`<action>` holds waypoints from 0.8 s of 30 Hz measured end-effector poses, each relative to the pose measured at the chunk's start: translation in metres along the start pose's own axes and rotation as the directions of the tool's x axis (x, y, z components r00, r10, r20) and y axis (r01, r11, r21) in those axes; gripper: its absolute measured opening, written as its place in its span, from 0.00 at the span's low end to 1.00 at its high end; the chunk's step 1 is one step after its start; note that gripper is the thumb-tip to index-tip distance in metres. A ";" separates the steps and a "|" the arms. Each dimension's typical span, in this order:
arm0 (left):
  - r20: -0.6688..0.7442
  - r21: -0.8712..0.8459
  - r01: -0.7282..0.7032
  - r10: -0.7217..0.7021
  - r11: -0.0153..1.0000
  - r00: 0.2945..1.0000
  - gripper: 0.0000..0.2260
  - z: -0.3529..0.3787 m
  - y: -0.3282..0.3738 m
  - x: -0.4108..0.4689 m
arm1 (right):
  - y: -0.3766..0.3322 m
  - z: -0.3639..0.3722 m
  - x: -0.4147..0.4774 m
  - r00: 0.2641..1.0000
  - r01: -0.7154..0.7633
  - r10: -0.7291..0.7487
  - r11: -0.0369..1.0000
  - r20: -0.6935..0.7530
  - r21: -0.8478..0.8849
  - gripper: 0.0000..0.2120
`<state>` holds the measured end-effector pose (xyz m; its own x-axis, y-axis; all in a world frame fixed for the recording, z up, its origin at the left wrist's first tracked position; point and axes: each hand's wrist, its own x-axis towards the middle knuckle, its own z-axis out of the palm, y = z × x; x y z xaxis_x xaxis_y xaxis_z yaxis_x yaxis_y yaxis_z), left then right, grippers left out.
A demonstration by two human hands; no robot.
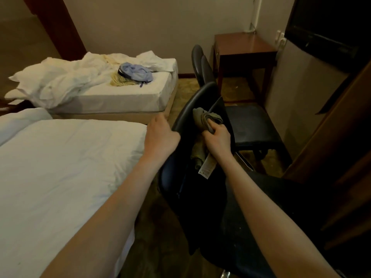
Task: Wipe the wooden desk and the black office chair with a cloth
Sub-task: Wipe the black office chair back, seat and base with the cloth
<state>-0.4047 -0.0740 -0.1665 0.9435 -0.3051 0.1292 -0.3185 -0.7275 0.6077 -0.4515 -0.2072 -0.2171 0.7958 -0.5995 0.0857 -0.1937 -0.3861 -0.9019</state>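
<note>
The black office chair (251,125) stands at centre right, its backrest toward me and its seat beyond. My left hand (160,133) grips the left edge of the chair's curved backrest. My right hand (217,136) holds a bunched olive-green cloth (206,117) against the inner face of the backrest; part of the cloth and a white tag hang below my wrist. A dark wooden desk (245,45) stands against the far wall in the corner.
A white bed (60,157) lies close on my left. A second bed (120,97) farther back carries rumpled sheets and a blue garment. A dark wooden cabinet (341,137) stands on the right. Patterned carpet shows between the beds and the chair.
</note>
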 end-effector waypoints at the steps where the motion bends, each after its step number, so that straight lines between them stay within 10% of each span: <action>1: 0.051 -0.043 0.103 -0.100 0.994 0.994 0.17 -0.004 -0.007 -0.002 | -0.006 0.002 -0.002 0.999 0.042 -0.041 0.999 0.033 -0.028 0.22; 15: 0.178 -0.191 0.309 -0.277 0.932 0.944 0.09 -0.006 -0.023 -0.021 | -0.069 -0.012 -0.043 0.768 0.471 -0.298 0.863 0.567 -0.184 0.18; 21: 0.135 -0.470 0.363 -0.341 0.805 0.930 0.17 0.000 -0.020 -0.042 | -0.041 -0.055 -0.024 0.929 0.062 -0.192 0.924 0.316 0.378 0.19; 24: 0.105 -0.525 0.384 -0.390 0.759 0.915 0.17 0.005 -0.017 -0.053 | -0.025 -0.042 -0.021 0.984 0.110 -0.125 0.987 0.124 0.120 0.19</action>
<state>-0.4495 -0.0484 -0.1877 0.9777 -0.0597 -0.2016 0.1691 -0.3466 0.9227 -0.4881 -0.2144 -0.1787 0.8787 -0.4550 0.1445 -0.0349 -0.3631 -0.9311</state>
